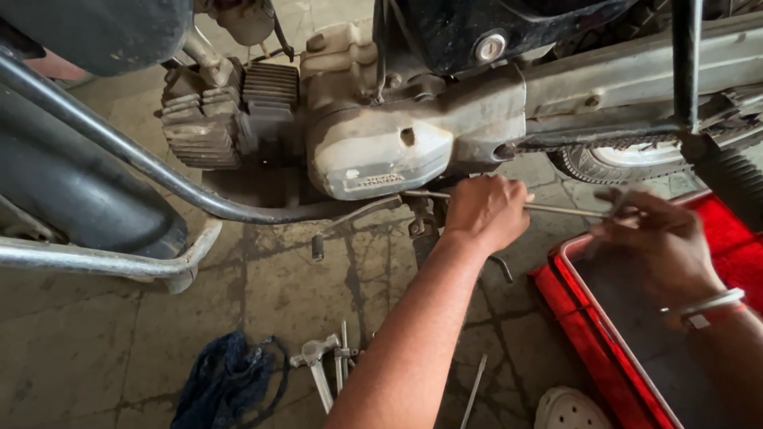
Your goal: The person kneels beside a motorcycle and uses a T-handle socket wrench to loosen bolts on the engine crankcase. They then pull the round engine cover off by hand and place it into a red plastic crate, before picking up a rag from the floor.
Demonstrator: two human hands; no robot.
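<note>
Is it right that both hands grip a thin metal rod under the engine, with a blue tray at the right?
Not quite: the tray is red, not blue, as the head view shows. Both the left hand and right hand do grip the thin metal rod under the engine.

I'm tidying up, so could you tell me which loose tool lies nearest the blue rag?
The hammer, lying right beside the blue rag; the thin rod lies farther right.

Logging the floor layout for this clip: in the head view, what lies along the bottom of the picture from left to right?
Dark blue rag → hammer and small metal tools → the person's left forearm → thin metal rod → white perforated shoe → red tray, with the right hand above it.
</note>
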